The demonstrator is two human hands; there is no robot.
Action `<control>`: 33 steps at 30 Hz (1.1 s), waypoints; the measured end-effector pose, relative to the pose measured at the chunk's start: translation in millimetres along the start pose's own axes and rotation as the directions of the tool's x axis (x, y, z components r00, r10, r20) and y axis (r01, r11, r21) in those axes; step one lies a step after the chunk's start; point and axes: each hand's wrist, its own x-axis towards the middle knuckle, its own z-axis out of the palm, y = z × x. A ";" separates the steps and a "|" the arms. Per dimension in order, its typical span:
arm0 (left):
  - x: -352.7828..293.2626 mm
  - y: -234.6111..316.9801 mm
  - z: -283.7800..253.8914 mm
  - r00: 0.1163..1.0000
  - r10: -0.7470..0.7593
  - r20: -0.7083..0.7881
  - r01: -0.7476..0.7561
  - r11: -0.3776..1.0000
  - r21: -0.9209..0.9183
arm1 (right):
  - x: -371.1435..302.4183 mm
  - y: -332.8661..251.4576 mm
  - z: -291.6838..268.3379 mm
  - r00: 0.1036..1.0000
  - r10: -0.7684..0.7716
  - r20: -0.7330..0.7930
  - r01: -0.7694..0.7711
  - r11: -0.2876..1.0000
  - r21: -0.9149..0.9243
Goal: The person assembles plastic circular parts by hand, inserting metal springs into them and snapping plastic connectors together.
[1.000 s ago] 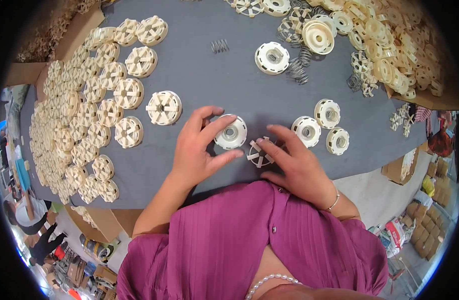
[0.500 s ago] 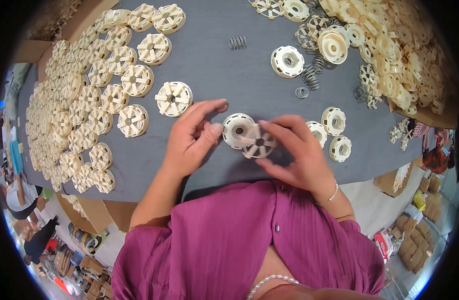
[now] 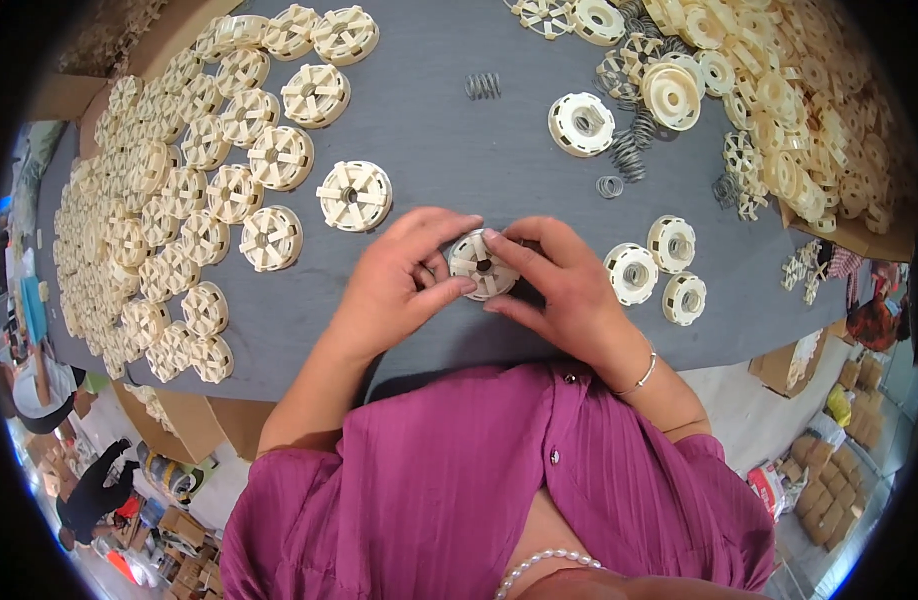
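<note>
Between my hands is a cream round plastic part with a spoked cap [image 3: 470, 262] on its top face, low over the grey table. Thumb and fingers of my left hand [image 3: 404, 275] close round its left side. From the right, my right hand [image 3: 569, 285] grips the same part, thumb and fingertips at the cap's edge. The ring under the cap is mostly hidden by fingers. Just beyond my left hand lies a finished-looking spoked wheel [image 3: 355, 196]. Right of my right hand sit three open rings with springs inside, among them the nearest ring [image 3: 632, 274].
Many spoked wheels [image 3: 274, 238] cover the table's left side. A large heap of loose cream rings [image 3: 809, 120] fills the far right. Loose metal springs [image 3: 629, 158], a lone spring [image 3: 484, 86] and an open ring [image 3: 581, 124] lie at the back. Small spoked caps [image 3: 804, 265] rest at the right edge.
My right hand has moved left and set the spoked cap over the open ring. My left hand has come in to hold the ring's left side.
</note>
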 end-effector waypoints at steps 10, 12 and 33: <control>-3.9 11.6 16.8 0.981 0.194 -0.003 -0.185 0.936 0.300 | -13.9 -0.1 8.7 0.996 -0.021 -0.090 0.006 0.987 -0.160; -5.5 2.5 26.0 0.985 0.172 -0.014 -0.157 0.924 0.349 | -12.2 -11.2 -4.4 0.997 -0.007 -0.076 0.001 0.997 -0.079; 115.9 35.3 48.6 0.870 0.476 -0.127 -0.280 0.691 0.667 | 4.3 53.6 -85.6 0.988 0.155 0.014 -0.153 0.985 -0.074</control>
